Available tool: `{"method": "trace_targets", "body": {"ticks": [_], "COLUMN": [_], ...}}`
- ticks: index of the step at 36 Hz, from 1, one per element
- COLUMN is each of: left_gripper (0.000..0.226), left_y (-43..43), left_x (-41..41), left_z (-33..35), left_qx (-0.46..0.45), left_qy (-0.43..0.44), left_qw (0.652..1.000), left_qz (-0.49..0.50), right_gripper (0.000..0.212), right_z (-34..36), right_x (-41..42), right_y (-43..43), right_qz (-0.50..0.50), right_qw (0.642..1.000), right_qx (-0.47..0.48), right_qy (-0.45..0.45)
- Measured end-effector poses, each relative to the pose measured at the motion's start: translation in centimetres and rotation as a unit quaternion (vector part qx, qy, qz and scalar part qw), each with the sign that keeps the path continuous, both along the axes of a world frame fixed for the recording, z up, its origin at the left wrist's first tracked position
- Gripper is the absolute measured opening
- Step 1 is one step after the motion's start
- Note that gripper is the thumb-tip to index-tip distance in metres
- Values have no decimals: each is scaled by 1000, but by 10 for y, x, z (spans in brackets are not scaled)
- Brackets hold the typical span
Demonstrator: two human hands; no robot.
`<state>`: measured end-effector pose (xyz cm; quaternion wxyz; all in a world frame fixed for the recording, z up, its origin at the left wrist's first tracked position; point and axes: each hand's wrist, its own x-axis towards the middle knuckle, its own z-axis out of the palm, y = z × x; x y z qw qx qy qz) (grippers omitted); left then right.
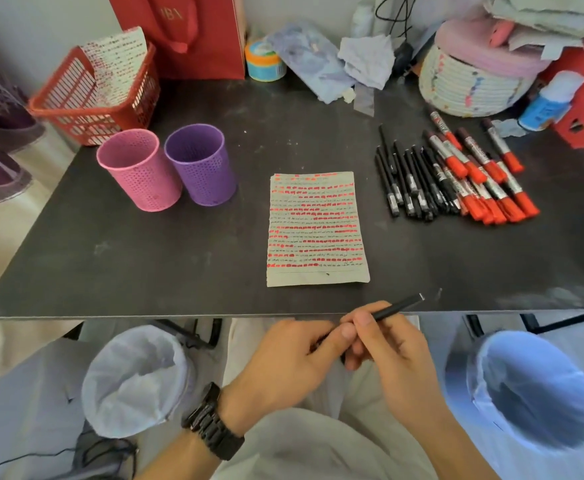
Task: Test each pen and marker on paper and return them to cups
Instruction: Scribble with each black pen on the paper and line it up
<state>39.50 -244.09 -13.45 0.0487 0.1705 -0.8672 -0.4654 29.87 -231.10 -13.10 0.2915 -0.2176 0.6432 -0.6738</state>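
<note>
Holds a black pen (399, 307) in both hands, low in the view, just at the near edge of the dark table (145, 258). Grips the barrel with the right hand (398, 355), fingers curled round it, the far end tilted up and to the right over the table edge. Pinches the near end with the left hand (283, 358), thumb and curled fingers closed on it, that end hidden among the fingers. Wears a black watch (212, 420) on the left wrist.

Beyond the hands, near the middle of the table: a lined sheet of paper (318, 230), lying flat, filled with rows of red and dark strokes.

To its right, well apart: a heap of black pens (408, 181) lying side by side, touching a heap of red-capped markers (484, 174) further right.

To the left of the paper: a pink mesh cup (138, 169) and a purple mesh cup (200, 164), both upright, just beside each other.

Behind the cups: a red plastic basket (89, 98) with a marked sheet propped in it.

Below the table, one on either side of the lap: two bins (134, 379) lined with pale bags.
</note>
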Motion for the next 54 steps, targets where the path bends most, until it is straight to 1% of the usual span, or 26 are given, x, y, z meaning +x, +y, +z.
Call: {"method": "trace_targets", "body": {"ticks": [3,6,9,11,14,16,18,20,24,27,29,32,35,37,41,44,46,48,51,54], "left_gripper": [69,73,64,56,44,38,33,31,37,43,46,56,59,55,48,60,64,59,43,44], "left_y": [-1,-4,-11,-21,-40,-55,-72,-88,-98,-93,-87,-75,-67,-67,-69,-70,-71,-73,-75,-78], "left_x": [3,4,7,10,14,15,14,10,0,-7,-12,-18,-22,-22,-22,-22,-22,-21,-21,-22], "left_z": [-5,-2,4,8,12,14,14,11,2,-5,-6,-6,-6,-6,-4,-3,-4,-5,-7,-8], "left_qx": [30,17,-66,-117,-179,-205,-198,-178,-166,-203,-215,-207,-218,-223,-211,-196,-188,-175,-154,-150], "left_qy": [15,20,4,9,21,37,54,49,33,17,7,7,10,9,11,13,12,12,13,10], "left_qw": [999,998,997,991,977,962,955,961,977,976,974,975,973,972,974,977,978,980,983,984], "left_qz": [32,51,45,63,116,175,216,206,128,82,76,76,77,77,81,85,87,91,98,99], "right_gripper": [21,17,14,12,28,28,21,17,16,17,15,25,21,23,20,24,24,23,22,19], "right_z": [5,10,12,13,14,14,13,11,7,6,6,11,24,31,33,22,13,6,3,2], "right_x": [-4,-8,-13,-17,-27,-34,-40,-43,-47,-49,-50,-52,-54,-55,-57,-58,-56,-54,-52,-51], "right_y": [0,-2,-6,-9,-11,-10,-9,-8,-5,-3,-4,-14,-36,-52,-81,-91,-91,-89,-87,-89], "right_qz": [16,28,25,-2,-68,-95,-114,-122,-126,-130,-127,-104,-64,-52,-63,-74,-77,-72,-56,-39], "right_qw": [1000,999,999,1000,994,990,987,985,985,984,984,985,989,991,994,995,997,997,998,996], "right_qx": [7,10,9,-23,-71,-83,-91,-88,-74,-71,-76,-77,-76,-71,-60,-39,-15,2,10,30], "right_qy": [17,31,43,17,-41,-60,-73,-83,-89,-97,-103,-112,-114,-102,-74,-55,-26,10,39,77]}}
